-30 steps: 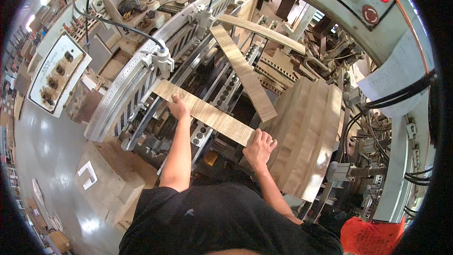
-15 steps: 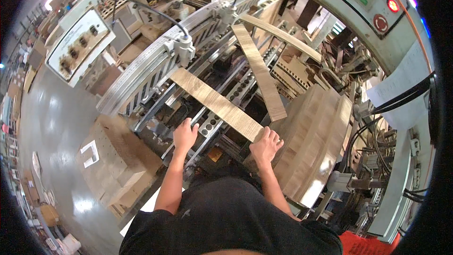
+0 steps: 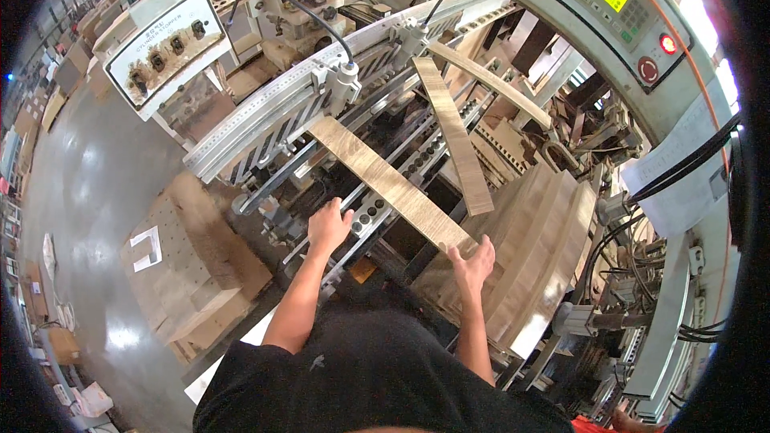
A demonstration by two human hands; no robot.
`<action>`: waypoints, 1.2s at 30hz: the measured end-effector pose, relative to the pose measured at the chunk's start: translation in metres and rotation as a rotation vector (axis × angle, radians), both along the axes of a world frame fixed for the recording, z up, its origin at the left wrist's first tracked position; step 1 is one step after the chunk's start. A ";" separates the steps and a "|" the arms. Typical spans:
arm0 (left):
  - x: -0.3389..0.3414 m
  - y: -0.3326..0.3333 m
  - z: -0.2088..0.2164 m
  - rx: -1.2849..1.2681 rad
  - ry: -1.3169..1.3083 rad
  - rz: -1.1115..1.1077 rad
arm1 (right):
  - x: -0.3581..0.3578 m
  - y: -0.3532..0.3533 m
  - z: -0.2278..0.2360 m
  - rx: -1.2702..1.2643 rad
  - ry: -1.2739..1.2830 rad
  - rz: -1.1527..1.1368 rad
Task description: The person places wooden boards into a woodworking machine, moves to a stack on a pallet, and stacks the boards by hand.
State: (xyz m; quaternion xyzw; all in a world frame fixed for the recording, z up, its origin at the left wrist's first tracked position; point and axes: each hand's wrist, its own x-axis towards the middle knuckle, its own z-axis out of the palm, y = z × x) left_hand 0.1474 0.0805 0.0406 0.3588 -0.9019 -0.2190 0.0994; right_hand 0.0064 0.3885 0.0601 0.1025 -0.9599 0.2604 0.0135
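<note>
A flat wood-grain board (image 3: 385,179) lies slantwise across the metal rails of a machine. At its near end is my right hand (image 3: 473,269), open, with thumb and fingers spread; the thumb is close against the board's end, and I cannot tell if it touches. My left hand (image 3: 327,228) hovers palm down by a rail with round black pads (image 3: 370,212), left of the board. Its fingers are loosely bent and a little apart, with nothing seen in them. Beyond the board, a second wood-grain board (image 3: 455,136) rests across the rails, and a curved strip (image 3: 491,82) lies farther back.
Stacked curved wooden pieces (image 3: 537,244) stand right of my right hand. A ruled metal fence (image 3: 265,116) with clamp cylinders (image 3: 343,84) runs along the far left. A control panel (image 3: 613,8) overhangs the upper right. Wooden blocks (image 3: 192,273) sit at left; hoses hang at right.
My right hand has loosened from the board's near end, its fingers now spread. The left hand stays by the padded rail. The view has shifted slightly; the boards lie as before.
</note>
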 end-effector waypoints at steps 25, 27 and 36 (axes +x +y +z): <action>-0.085 0.026 0.085 -0.263 0.680 -0.496 | 0.011 0.026 0.136 -1.293 -0.200 0.192; -0.087 0.029 0.119 -0.237 0.866 -0.551 | 0.011 0.007 0.152 -1.443 -0.094 0.304; -0.083 0.077 0.232 0.677 1.388 -0.252 | 0.007 -0.048 0.092 -0.309 0.090 0.467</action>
